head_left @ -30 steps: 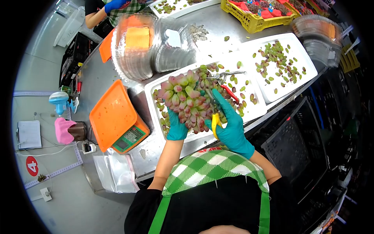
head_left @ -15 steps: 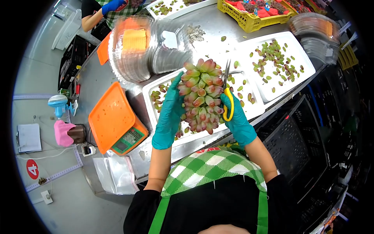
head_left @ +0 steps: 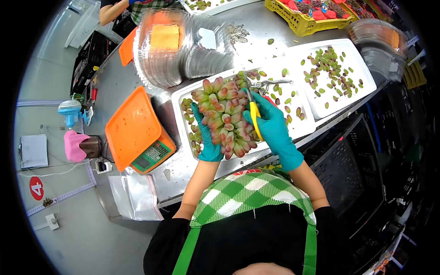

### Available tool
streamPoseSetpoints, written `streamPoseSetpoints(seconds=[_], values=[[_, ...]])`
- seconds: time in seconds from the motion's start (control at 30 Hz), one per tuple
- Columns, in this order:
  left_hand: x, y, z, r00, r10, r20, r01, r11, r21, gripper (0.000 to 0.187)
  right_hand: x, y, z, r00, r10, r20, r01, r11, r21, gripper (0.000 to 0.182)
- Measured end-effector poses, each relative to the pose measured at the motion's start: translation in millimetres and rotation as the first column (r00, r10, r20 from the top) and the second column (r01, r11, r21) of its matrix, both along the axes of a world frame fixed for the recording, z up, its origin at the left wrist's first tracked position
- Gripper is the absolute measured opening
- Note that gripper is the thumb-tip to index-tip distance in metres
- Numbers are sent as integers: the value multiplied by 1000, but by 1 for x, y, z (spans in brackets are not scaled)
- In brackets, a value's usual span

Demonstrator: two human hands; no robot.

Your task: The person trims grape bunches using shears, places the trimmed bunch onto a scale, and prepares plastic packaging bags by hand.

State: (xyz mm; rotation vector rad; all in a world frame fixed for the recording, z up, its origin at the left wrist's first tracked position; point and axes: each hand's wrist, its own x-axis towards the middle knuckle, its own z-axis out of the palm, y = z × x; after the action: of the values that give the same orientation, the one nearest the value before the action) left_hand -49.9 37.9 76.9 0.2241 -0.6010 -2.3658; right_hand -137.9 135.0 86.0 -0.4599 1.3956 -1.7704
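Head view: left hand [head_left: 208, 137] cradles plump oval grapes [head_left: 226, 117]; right hand [head_left: 270, 126] grips yellow-handled scissors [head_left: 251, 109].

Both gloved hands, left [head_left: 208, 137] and right [head_left: 271, 128], raised with fingers curled.

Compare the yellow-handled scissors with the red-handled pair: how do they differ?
The yellow-handled scissors are gripped in the right hand, blades pointing up against the grape bunch; the red-handled scissors lie loose in the white tray, untouched, among cut grapes. Handle colour differs too. Both are small trimming scissors over the same tray.
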Motion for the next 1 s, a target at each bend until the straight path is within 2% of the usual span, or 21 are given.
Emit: streamPoseSetpoints(seconds=[0.07, 0.1, 0.17, 0.2, 0.27, 0.33, 0.37, 0.43, 0.5, 0.57, 0.6, 0.7, 0.73, 0.83, 0.87, 0.9, 1.0], values=[[-3, -2, -6, 964, -66, -258, 64, 998, -17, 64, -4, 6, 0, 988, -57, -145, 45, 995, -86, 51], [-4, -3, -9, 919, -111, -378, 107, 994, -30, 64, -7, 10, 4, 986, -74, -151, 50, 986, -158, 52], [3, -9, -33, 961, -156, -226, 159, 987, -7, 61, -7, 18, 8, 995, -86, -42, 77, 978, -194, 53], [1, -9, -38, 998, -32, -44, 28, 996, -87, 49, -6, 24, 11, 993, -32, -113, 18, 992, -122, 54], [6, -12, -39, 1000, -31, 5, 32, 987, -160, 47, -5, 36, 18, 966, 91, -240, -85, 996, 35, 56], [13, -15, -42, 999, -22, 41, 29, 984, -178, 45, -7, 44, 29, 853, 244, -462, -181, 968, 176, 59], [13, -16, -42, 1000, -22, -13, 20, 991, -130, 47, -6, 46, 33, 769, 318, -554, -210, 945, 251, 60], [10, -18, -40, 992, -18, -125, 14, 999, -34, 54, -2, 46, 32, 757, 287, -587, -192, 956, 221, 64], [12, -19, -43, 1000, -7, 21, 10, 986, -167, 53, 0, 47, 23, 787, 281, -550, -185, 957, 224, 64], [13, -18, -43, 997, 8, 82, 6, 985, -173, 53, 5, 40, 16, 788, 191, -585, -92, 976, 195, 64], [10, -15, -41, 974, 115, 193, -43, 938, -344, 52, 8, 34, 15, 786, 144, -602, -43, 983, 179, 64], [8, -15, -43, 999, -17, -33, 17, 1000, 17, 50, 13, 13, 18, 717, 60, -695, 12, 995, 99, 64], [5, -15, -48, 1000, 6, 8, -7, 997, 76, 49, 11, 5, 8, 675, -8, -738, 38, 999, 24, 62], [4, -7, -39, 985, 6, 170, -17, 998, 67, 50, 8, -10, -2, 839, -47, -542, 47, 999, -13, 59], [8, -7, -47, 911, 135, 389, 48, 903, -426, 48, 6, -13, -4, 849, -53, -526, 65, 998, 4, 57], [10, -5, -49, 769, 417, 485, 163, 606, -779, 46, 4, -17, -5, 857, -53, -513, 57, 998, -8, 56], [8, -5, -44, 720, 474, 507, 211, 547, -810, 42, 0, -24, -5, 876, -71, -478, 56, 997, -45, 53]])
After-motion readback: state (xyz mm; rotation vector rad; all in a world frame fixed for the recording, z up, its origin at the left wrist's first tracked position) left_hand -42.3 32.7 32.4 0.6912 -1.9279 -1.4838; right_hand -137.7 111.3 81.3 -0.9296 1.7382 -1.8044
